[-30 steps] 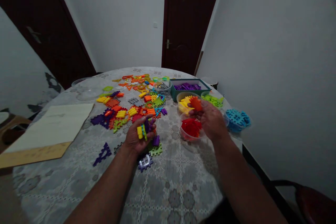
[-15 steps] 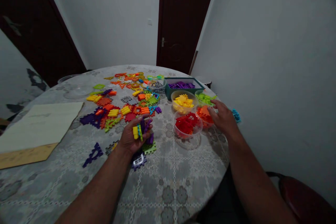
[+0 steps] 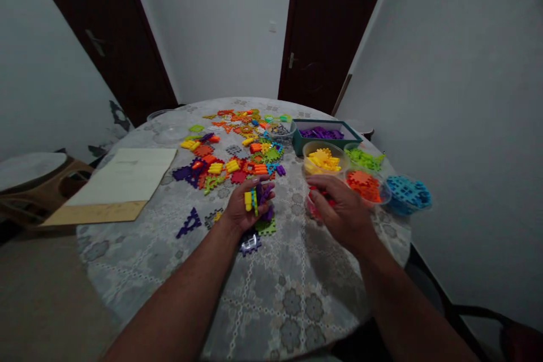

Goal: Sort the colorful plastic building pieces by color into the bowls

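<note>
My left hand (image 3: 244, 203) is palm up above the table, its fingers curled around a small cluster of interlocking plastic building pieces. In that cluster I see a yellow block (image 3: 248, 201), a thin green and blue part (image 3: 255, 201) and purple pieces (image 3: 263, 195). My right hand (image 3: 339, 206) is over the tub of red pieces (image 3: 313, 208) and covers most of it. Its fingers and thumb are drawn together; what they hold, if anything, is hidden. Under and beside my left hand lie a green toothed plate (image 3: 266, 227) and a dark piece with a white window (image 3: 250, 244).
Round tubs hold yellow (image 3: 322, 162), lime green (image 3: 365, 158), orange (image 3: 365, 185) and blue pieces (image 3: 407, 192). A dark green box (image 3: 299, 144) contains purple parts. Mixed pieces (image 3: 237, 167) spread across the middle. Paper on cardboard (image 3: 123, 178) lies at the left.
My right hand has moved left from the orange and green tubs to above the red tub. My left hand still holds its pieces. The view has turned, bringing the blue tub fully into sight.
</note>
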### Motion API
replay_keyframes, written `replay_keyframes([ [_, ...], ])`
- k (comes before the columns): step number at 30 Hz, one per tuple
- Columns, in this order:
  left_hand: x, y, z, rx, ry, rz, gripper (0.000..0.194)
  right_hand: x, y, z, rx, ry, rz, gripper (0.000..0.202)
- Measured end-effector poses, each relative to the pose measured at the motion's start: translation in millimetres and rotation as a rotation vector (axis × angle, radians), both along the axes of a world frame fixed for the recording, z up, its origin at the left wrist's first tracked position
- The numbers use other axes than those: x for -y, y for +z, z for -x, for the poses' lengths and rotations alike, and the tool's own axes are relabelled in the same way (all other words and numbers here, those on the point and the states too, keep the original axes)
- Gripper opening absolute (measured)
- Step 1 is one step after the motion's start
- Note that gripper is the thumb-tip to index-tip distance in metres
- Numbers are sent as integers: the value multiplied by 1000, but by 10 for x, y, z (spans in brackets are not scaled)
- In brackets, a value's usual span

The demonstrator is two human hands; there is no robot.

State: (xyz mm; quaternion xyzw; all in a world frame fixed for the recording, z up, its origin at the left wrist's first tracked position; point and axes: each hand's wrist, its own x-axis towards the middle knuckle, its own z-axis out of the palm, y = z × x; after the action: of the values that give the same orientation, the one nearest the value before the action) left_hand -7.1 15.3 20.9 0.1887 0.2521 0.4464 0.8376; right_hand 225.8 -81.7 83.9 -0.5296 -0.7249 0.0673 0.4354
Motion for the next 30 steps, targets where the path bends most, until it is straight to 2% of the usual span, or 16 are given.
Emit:
replay_keyframes([
  [4, 9, -28, -6, 46, -34, -48, 35, -102, -107, 491, 57, 171, 54, 36],
  [8, 26, -36, -24, 62, -66, -96, 35, -244, -240, 730, 147, 146, 151, 43],
  [12, 29, -28, -10, 40, -93, -88, 39, -309, -300, 739, 199, 151, 230, 32],
  [18, 6, -59, 22, 58, -153, -99, 40, -313, -327, 594, 141, 241, 174, 25],
  [22, 16, -87, 17, 62, -222, -124, 34, -246, -234, 540, 67, 239, 130, 25],
  [26, 43, -90, 18, 54, -286, -164, 32, -169, 2, 393, 29, 242, 177, 22],
  [28, 50, -83, 21, 41, -290, -163, 34, -233, 137, 224, 66, 232, 232, 21],
  [30, 49, -74, 22, 34, -270, -149, 36, -433, 263, 3, 111, 207, 255, 20],
])
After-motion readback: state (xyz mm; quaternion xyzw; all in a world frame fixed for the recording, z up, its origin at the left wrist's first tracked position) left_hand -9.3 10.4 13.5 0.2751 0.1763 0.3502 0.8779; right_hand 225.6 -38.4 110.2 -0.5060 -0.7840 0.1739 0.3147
